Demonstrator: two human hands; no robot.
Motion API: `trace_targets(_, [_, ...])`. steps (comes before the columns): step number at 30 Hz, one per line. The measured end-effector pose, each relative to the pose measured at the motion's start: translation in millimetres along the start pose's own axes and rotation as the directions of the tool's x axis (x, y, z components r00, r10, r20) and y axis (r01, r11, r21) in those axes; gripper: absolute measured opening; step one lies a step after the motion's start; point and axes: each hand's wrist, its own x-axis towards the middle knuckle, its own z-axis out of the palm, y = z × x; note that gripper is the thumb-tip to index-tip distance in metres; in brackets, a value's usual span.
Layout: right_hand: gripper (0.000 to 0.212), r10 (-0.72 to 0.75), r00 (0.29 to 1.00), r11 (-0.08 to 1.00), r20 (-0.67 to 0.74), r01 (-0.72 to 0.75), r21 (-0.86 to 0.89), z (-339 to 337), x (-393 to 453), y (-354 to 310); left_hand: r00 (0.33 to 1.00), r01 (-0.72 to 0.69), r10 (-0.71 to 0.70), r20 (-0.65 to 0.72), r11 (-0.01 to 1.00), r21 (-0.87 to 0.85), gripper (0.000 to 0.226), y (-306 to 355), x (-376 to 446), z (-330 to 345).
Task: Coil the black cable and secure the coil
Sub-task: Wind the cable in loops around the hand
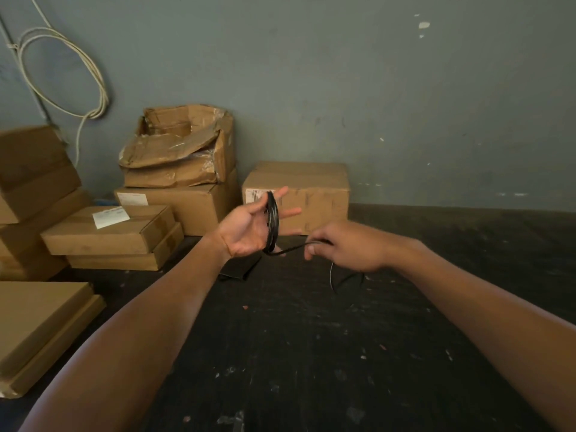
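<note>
Upper left of frame: a pale cord (62, 73) hangs in loose loops on the grey-green wall (405, 104), matte paint w/ small chips. Below it, left edge, stacked cardboard boxes (109, 232), dull brown, flat-sided, some w/ white labels; one torn box (184, 145) on top is crushed, its tape wrinkled and shiny.

Centre of frame: left hand (249, 229), palm up, fingers spread and straight, not clenched. The black cable (271, 224) is wound round those fingers as a tight bundle of several turns, upright across the palm side. So the coil sits on the left hand, held up above the dark surface.

Right of centre: right hand (343, 247), fingers pinched shut on the cable's free run, which stretches taut-ish from the coil's lower edge. A thin tail (335, 280) hangs below that hand; its end is hard to see.

Handling, as I judge it: thin, light, soft cable, smooth jacket, prob. a bit springy, so turns may slip off straight fingers if tension drops. Best hold: pinch close to the coil, keep light pull, then grip across the bundle's middle to secure.

Lower frame: black tabletop (311, 353), rough, scuffed, flecked w/ pale paint specks.
</note>
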Motion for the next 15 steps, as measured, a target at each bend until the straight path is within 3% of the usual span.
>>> trace_targets(7, [0.009,-0.038,0.977,0.974,-0.211,-0.011,-0.228,-47.7,3.6,1.3,0.964,0.171,-0.205,0.167,0.966,0.195,0.046,-18.5,-3.9,11.2])
trace_targets(10, [0.016,-0.049,0.946,0.938,-0.321,-0.067,-0.34,-59.1,5.4,8.5,0.925,0.239,-0.309,0.223,0.926,0.293,0.048,-23.7,-8.7,21.5])
trace_targets(15, [0.018,-0.09,0.933,0.922,-0.35,-0.055,-0.384,-61.8,8.5,21.7,0.855,0.256,-0.394,0.338,0.887,0.385,0.048,-21.7,-13.9,44.0])
